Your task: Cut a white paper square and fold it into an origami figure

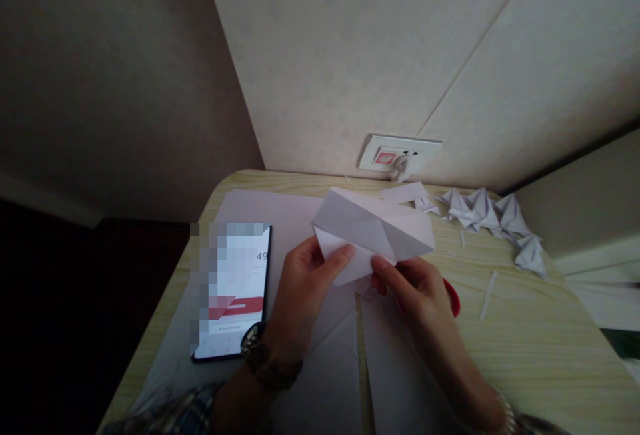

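A creased, partly folded sheet of white paper [357,228] is held up between my two hands above the table. My left hand [313,275] pinches its lower left part, thumb on top and fingers behind. At the lower right edge, my right hand [413,288] grips the same paper between thumb and fingers. Under my hands lie flat white sheets [330,368]. Beside my right hand, a red curved handle [453,297] shows; the rest of that object is hidden. To the left of my left hand lies a phone [240,318] with its screen lit.
Several folded white paper pieces [480,211] stand at the table's back right. Paper scraps [407,193] and a thin strip [489,295] lie on the wooden table [540,348]. Behind it, a wall socket [400,155] holds a plug.
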{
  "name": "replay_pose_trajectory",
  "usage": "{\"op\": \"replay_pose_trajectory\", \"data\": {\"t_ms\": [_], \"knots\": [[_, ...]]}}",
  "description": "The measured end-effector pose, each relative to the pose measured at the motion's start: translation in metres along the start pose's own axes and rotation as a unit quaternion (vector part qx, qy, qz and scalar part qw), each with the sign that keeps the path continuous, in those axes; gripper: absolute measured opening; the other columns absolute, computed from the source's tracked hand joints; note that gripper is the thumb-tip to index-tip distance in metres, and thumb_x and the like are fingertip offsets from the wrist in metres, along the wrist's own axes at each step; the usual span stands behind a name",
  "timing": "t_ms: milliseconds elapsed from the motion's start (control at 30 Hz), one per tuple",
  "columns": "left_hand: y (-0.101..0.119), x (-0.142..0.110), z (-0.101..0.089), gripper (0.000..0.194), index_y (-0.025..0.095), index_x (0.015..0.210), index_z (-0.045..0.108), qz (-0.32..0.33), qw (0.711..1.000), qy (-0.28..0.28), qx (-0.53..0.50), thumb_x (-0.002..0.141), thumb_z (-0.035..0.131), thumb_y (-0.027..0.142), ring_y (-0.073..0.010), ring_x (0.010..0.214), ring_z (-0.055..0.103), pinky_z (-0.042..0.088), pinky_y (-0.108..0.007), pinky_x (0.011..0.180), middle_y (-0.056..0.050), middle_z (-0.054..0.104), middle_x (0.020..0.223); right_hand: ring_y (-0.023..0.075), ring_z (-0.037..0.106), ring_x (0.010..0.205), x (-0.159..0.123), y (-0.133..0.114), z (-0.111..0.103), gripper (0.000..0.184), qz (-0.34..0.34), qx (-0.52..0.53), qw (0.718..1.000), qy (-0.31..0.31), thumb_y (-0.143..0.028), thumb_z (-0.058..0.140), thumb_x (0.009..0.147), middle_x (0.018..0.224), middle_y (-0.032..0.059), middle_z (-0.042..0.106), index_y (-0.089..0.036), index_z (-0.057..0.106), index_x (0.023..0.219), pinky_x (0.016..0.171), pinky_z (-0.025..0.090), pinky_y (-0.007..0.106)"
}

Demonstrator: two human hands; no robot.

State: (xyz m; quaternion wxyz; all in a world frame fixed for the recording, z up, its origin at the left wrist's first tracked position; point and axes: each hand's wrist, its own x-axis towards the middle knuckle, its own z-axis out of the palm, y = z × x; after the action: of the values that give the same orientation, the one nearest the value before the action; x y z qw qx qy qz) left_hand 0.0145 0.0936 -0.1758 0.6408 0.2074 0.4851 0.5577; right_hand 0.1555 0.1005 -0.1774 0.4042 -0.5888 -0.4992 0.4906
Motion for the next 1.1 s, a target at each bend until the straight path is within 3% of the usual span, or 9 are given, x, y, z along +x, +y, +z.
{"op": "replay_pose_trajectory", "data": {"t_ms": [367,600,767,900,967,1100], "knots": [[0.002,-0.002,0.001,0.022,0.016,0.083,0.078,0.053,0.998,0.000,0.024,0.082,0.074,0.038,-0.0183,0.076,0.067,0.049,-0.027,0.071,-0.004,0.077,0.080,0.0148,0.054,0.048,0.000,-0.001,-0.001,0.040,0.005,-0.013,1.000,0.021,-0.051,0.072,0.072,0.049,0.0027,0.061,-0.019,0.063,0.050,0.048,0.040,0.025],[-0.003,0.001,-0.007,0.028,0.018,0.064,0.066,0.097,0.993,0.041,0.049,0.084,0.073,0.037,-0.0122,0.063,0.052,0.041,-0.023,0.061,0.004,0.057,0.060,0.0139,0.053,0.048,-0.001,-0.001,-0.001,0.040,0.003,-0.011,1.000,0.027,-0.052,0.072,0.071,0.049,0.0021,0.061,-0.019,0.062,0.050,0.047,0.040,0.025],[-0.002,0.003,-0.007,0.029,0.018,0.062,0.064,0.100,0.992,0.042,0.062,0.085,0.071,0.035,-0.0119,0.063,0.051,0.042,-0.022,0.061,0.004,0.057,0.061,0.0132,0.051,0.045,0.001,-0.002,-0.002,0.043,0.007,-0.013,1.000,0.023,-0.052,0.072,0.071,0.047,0.0023,0.059,-0.018,0.063,0.047,0.046,0.037,0.025],[0.001,0.002,0.000,0.014,0.017,0.079,0.073,0.081,0.994,0.002,0.075,0.077,0.077,0.031,-0.0153,0.071,0.063,0.051,-0.026,0.070,-0.001,0.073,0.076,0.0141,0.054,0.048,0.002,0.002,-0.003,0.039,-0.011,0.006,1.000,0.016,-0.050,0.073,0.073,0.050,0.0019,0.062,-0.018,0.064,0.054,0.048,0.040,0.025],[0.002,0.000,0.003,0.017,0.017,0.087,0.075,0.076,0.993,-0.009,0.090,0.073,0.080,0.026,-0.0182,0.077,0.069,0.054,-0.027,0.073,-0.003,0.077,0.083,0.0153,0.056,0.051,0.002,0.004,-0.004,0.034,-0.021,0.019,1.000,0.013,-0.049,0.074,0.074,0.053,0.0014,0.063,-0.018,0.067,0.060,0.050,0.042,0.026],[0.005,-0.001,0.003,0.015,0.017,0.089,0.073,0.083,0.987,-0.001,0.140,0.076,0.074,0.024,-0.0202,0.078,0.070,0.052,-0.024,0.062,-0.003,0.077,0.083,0.0189,0.065,0.064,0.005,0.006,-0.013,0.030,-0.036,0.051,0.998,0.014,-0.052,0.066,0.084,0.072,0.0020,0.071,-0.023,0.073,0.088,0.058,0.048,0.028]]}}
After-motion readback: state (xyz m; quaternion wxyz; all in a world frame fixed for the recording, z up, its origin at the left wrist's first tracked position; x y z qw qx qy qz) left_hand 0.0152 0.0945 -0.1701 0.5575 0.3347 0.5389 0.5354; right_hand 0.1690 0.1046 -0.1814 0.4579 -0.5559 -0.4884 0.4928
